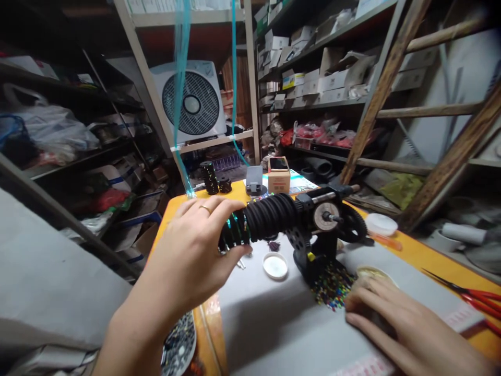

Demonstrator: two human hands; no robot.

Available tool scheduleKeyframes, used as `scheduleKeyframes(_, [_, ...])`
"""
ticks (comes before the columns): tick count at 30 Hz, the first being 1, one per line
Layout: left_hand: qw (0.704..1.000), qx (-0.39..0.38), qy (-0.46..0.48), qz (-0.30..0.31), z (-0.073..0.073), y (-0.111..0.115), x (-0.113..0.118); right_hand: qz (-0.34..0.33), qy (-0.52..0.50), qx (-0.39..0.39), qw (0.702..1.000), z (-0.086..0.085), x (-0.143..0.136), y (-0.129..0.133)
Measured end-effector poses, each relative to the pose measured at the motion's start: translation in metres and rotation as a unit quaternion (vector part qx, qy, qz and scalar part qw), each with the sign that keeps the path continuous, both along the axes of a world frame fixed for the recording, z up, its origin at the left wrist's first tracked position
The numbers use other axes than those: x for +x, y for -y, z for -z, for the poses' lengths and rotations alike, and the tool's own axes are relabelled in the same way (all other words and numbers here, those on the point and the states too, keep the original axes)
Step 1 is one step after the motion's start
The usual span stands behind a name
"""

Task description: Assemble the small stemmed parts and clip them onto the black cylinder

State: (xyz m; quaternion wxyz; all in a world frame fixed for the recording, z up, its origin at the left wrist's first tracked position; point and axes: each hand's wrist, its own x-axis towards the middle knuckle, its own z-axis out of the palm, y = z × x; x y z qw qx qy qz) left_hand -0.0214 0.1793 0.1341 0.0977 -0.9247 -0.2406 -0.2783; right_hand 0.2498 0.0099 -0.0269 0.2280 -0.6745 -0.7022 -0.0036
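My left hand [195,245], with a ring on one finger, is closed round the near end of a black ribbed roller [272,216]. Shiny teal and green bands circle that end. The roller is mounted on a black hand-cranked device [319,235] with a gear wheel at its right. My right hand [387,313] is curled over a round shallow dish [378,272], its fingers partly blurred and hiding most of it. Right beside those fingertips lies a heap of small multicoloured beads [334,284]. A white round lid [275,266] rests on the grey board under the roller.
Red-handled scissors [469,295] lie at the right. A clear round tub [381,224] and an orange tool [387,241] are behind the board. Black spools [209,177], a phone stand [254,180] and a cardboard box [278,180] stand at the back. A bead tray [178,344] is at lower left.
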Motion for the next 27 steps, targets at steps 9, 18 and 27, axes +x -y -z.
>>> scheduleKeyframes(9, [0.993,-0.115,0.039,-0.009,-0.003,0.003,-0.001,-0.011,-0.004,0.052,0.999,-0.002,-0.013,-0.01])
scheduleKeyframes(18, [0.99,-0.132,0.039,-0.006,-0.005,0.003,0.001,-0.021,-0.001,0.078,0.997,-0.003,-0.017,-0.012])
scheduleKeyframes(27, [0.982,-0.175,0.072,0.008,-0.005,0.004,0.001,-0.008,-0.011,0.143,0.99,0.008,-0.015,-0.011])
